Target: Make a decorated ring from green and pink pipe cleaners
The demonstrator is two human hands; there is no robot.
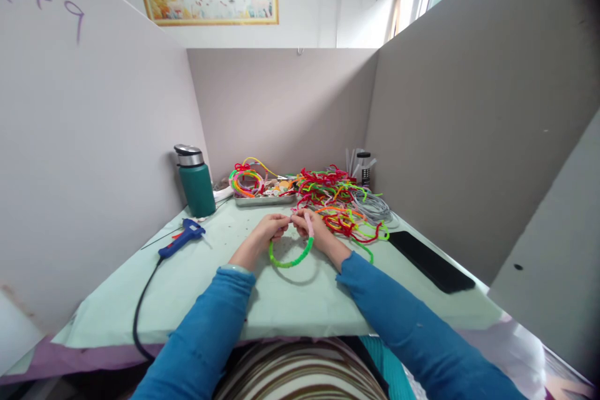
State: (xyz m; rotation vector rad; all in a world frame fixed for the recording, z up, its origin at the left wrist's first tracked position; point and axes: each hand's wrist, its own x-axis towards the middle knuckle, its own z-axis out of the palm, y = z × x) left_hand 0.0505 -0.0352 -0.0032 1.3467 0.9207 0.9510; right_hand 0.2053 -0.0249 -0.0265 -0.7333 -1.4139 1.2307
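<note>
A ring wrapped in green and pink fuzzy pipe cleaner [291, 262] is held a little above the table, its green part hanging toward me. On its left side my left hand [273, 228] is closed, fingertips pinched at the top of the ring. My right hand [313, 228] pinches the pink part from the other side, and the fingertips of both hands nearly meet. Just behind the right hand lies a tangled heap of red, green, yellow and orange pipe cleaners [335, 190]. The exact spot under the fingertips is hidden.
On the left lie a blue glue gun [182, 237] with a black cord and a green bottle [197, 190]. A metal tray [269, 201] at the back holds small pieces and several coloured rings. Grey wire coils [372, 206] and a black phone-like slab [429, 262] are on the right. Partitions [281, 106] enclose the table.
</note>
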